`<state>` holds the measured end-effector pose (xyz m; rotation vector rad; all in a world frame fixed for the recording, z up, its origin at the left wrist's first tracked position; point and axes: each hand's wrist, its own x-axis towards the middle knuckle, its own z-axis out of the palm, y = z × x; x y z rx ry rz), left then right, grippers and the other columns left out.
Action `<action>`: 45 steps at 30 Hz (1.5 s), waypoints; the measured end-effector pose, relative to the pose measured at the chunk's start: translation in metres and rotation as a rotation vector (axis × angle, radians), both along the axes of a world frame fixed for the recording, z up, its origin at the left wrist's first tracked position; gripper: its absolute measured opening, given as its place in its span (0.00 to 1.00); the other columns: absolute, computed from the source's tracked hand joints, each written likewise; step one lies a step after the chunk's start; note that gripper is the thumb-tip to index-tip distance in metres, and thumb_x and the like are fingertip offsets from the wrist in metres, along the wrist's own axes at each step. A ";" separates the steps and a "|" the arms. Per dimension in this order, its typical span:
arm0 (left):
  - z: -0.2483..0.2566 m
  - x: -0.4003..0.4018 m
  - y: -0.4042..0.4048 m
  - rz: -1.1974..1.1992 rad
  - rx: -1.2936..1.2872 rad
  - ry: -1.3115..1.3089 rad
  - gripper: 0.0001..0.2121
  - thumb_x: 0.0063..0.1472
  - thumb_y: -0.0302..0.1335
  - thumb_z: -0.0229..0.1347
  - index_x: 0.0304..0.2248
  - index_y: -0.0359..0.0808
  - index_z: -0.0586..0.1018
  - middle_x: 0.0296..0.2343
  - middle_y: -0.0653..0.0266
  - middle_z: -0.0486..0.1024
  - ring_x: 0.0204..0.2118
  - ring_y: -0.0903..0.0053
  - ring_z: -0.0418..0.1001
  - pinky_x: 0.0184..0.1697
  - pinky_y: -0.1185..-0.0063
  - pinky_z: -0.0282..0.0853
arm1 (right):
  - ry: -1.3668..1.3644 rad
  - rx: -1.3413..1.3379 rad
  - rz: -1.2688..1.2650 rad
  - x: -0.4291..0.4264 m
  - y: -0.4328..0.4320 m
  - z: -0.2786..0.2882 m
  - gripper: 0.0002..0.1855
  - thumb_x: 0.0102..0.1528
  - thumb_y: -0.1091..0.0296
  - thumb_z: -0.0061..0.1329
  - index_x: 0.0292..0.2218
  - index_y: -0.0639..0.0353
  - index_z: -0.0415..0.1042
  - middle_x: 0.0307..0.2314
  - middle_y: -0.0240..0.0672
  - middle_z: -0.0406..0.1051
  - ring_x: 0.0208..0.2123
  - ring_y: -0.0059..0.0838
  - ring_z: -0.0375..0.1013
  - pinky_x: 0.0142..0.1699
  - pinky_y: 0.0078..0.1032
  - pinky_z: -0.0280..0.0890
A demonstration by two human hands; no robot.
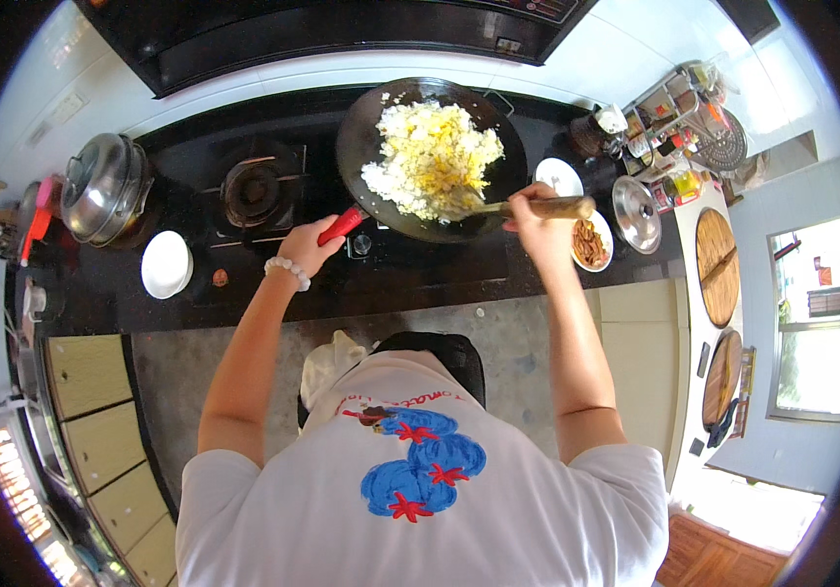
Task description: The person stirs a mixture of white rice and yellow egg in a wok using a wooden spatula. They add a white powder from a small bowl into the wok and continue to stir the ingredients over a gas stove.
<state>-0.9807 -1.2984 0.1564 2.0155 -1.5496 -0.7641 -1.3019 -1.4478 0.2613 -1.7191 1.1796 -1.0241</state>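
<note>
A dark wok (361, 139) stands on the stove, filled with white rice mixed with yellow egg (438, 147). My left hand (310, 246), with a beaded bracelet at the wrist, grips the wok's red handle (341, 225). In my right hand (534, 220) is the wooden handle of a spatula (570, 208); its metal blade rests in the rice at the wok's near side, partly covered. Just right of my right hand, a white bowl holds brown strips of food (587, 244), and another white bowl (558, 176) sits behind it.
Left of the wok are a bare gas burner (253, 192), a white bowl (167, 265) and a lidded steel steamer pot (105, 189). To the right lie a steel lid (636, 214), a rack of bottles (673, 110) and round wooden boards (718, 266). A range hood (347, 29) hangs above.
</note>
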 end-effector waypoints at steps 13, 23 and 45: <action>0.025 -0.011 0.000 0.041 0.046 -0.020 0.22 0.57 0.36 0.56 0.49 0.37 0.71 0.37 0.48 0.75 0.39 0.57 0.74 0.41 0.73 0.67 | -0.079 -0.122 0.099 -0.019 -0.064 0.008 0.07 0.51 0.72 0.48 0.26 0.68 0.70 0.23 0.39 0.73 0.23 0.26 0.75 0.28 0.20 0.71; 0.011 -0.006 0.000 0.017 0.021 -0.027 0.23 0.58 0.38 0.55 0.51 0.36 0.70 0.35 0.50 0.76 0.34 0.65 0.75 0.39 0.74 0.68 | -0.213 -0.135 0.079 -0.012 -0.084 -0.070 0.06 0.52 0.72 0.50 0.28 0.66 0.71 0.24 0.39 0.73 0.24 0.26 0.75 0.29 0.21 0.69; -0.010 -0.003 -0.001 -0.016 -0.091 -0.046 0.22 0.57 0.40 0.54 0.49 0.38 0.72 0.31 0.49 0.76 0.35 0.55 0.73 0.38 0.66 0.68 | 0.251 -0.307 -0.091 0.025 -0.024 -0.001 0.05 0.47 0.71 0.51 0.23 0.62 0.72 0.19 0.37 0.72 0.22 0.29 0.74 0.28 0.24 0.66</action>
